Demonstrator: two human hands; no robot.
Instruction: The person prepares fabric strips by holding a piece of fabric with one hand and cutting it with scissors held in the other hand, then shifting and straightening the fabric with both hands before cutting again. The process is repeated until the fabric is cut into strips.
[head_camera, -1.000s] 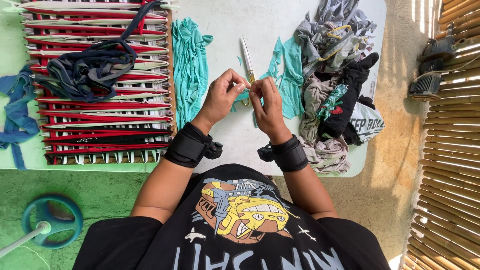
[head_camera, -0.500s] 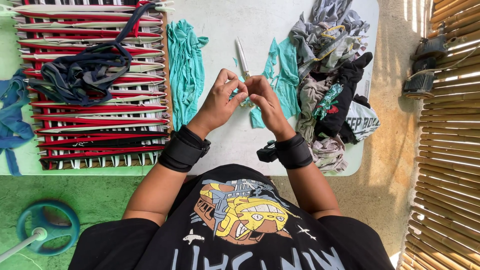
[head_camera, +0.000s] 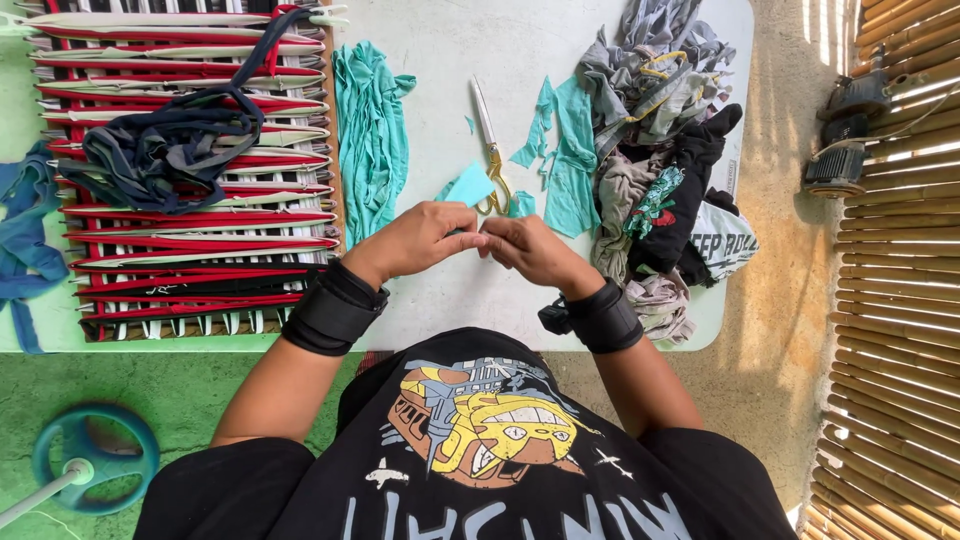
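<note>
Teal fabric scrap, small and thin, sits pinched between both hands just above the tabletop; it looks light, limp and floppy, best taken by an edge or corner. The left hand and right hand meet, fingers clamped together on it. Just beyond lie yellow-handled scissors, then teal strips, a clothes pile and a strip-woven frame.

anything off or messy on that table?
Nothing damaged or spilled. The clothes pile at the right edge is a loose heap, with some cloth hanging over the table rim. Scissors lie just beyond the hands. Both hands, left hand and right hand, pinch a teal fabric piece.
</note>
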